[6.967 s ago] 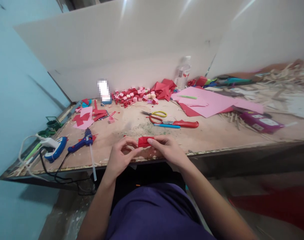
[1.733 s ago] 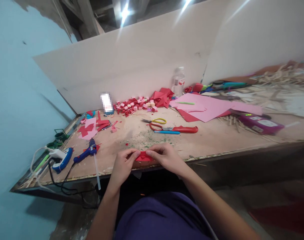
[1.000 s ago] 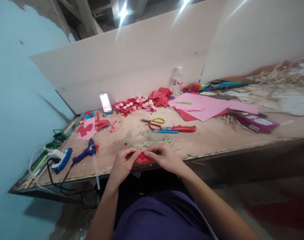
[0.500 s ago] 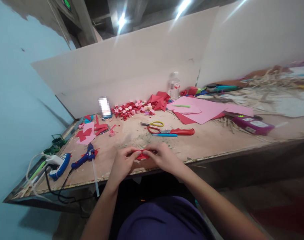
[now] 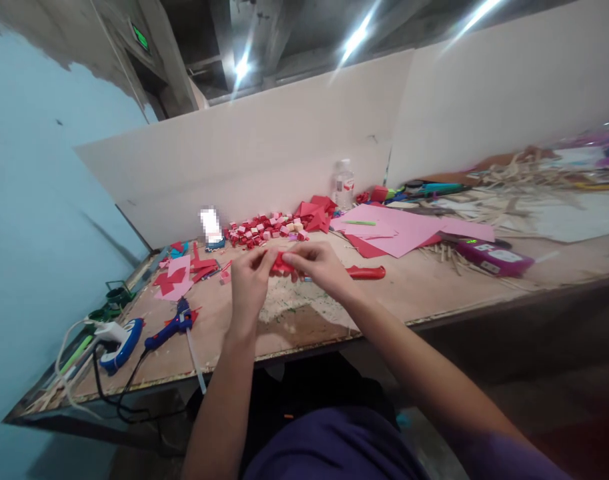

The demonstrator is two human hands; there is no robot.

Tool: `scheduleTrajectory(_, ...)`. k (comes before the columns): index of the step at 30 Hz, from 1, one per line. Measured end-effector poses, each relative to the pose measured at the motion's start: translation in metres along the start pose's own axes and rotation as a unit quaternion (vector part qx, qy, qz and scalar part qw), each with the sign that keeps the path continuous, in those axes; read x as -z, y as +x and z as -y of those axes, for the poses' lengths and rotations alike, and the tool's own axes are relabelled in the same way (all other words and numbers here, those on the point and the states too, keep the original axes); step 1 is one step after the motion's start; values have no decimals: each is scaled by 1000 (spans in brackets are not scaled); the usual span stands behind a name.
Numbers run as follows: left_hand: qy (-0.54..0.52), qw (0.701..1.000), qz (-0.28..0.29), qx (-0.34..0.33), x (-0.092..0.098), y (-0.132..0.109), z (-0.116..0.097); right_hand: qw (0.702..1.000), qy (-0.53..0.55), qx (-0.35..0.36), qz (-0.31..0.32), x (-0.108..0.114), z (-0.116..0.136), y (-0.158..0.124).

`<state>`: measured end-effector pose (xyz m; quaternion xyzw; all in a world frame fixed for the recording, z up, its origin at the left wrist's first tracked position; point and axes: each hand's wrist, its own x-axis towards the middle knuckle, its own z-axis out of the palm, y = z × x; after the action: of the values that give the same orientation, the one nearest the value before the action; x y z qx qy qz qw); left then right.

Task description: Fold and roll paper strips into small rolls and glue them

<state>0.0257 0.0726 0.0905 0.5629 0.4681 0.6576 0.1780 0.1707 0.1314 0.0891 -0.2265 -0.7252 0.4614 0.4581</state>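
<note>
Between my two hands, raised over the table, is a small piece of red paper [image 5: 283,264]. My left hand [image 5: 253,272] pinches its left side with thumb and fingers. On its right side, my right hand [image 5: 318,265] holds it with the thumb on top and fingers around. The fingers cover part of the paper, so its exact shape is hard to make out. Just behind my right hand a red-handled tool [image 5: 367,273] lies on the table, its other end hidden. Farther back is a heap of small red and pink paper cubes [image 5: 264,230].
A blue glue gun [image 5: 170,325] and a blue-and-white power strip [image 5: 124,347] with cables lie at left. Pink paper sheets [image 5: 409,230], a purple device [image 5: 497,258] and a plastic bottle [image 5: 344,187] stand toward the right and back. A white partition [image 5: 264,153] rises behind.
Both hands have lifted the red paper up and away from the table's front edge. They now cover the scissors and most of the blue pen. The view has tilted slightly upward.
</note>
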Motion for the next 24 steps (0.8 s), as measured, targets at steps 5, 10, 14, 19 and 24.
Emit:
scheduleTrajectory(5, -155, 978, -124, 64, -66, 65, 5, 986, 68, -1, -154, 20, -2, 56)
scheduleTrajectory(10, -145, 978, -56, 140, -72, 80, 24, 980, 40, -24, -193, 32, -26, 78)
scheduleTrajectory(14, -78, 988, -94, 95, -31, 85, 18, 985, 50, -38, -163, 27, -39, 76)
scheduleTrajectory(19, 215, 973, 77, -40, 56, 86, -18, 990, -20, -30, -140, 24, -43, 70)
scheduleTrajectory(24, 547, 808, 210, 55, 168, 56, -22, 993, -59, -18, -98, 23, -46, 70)
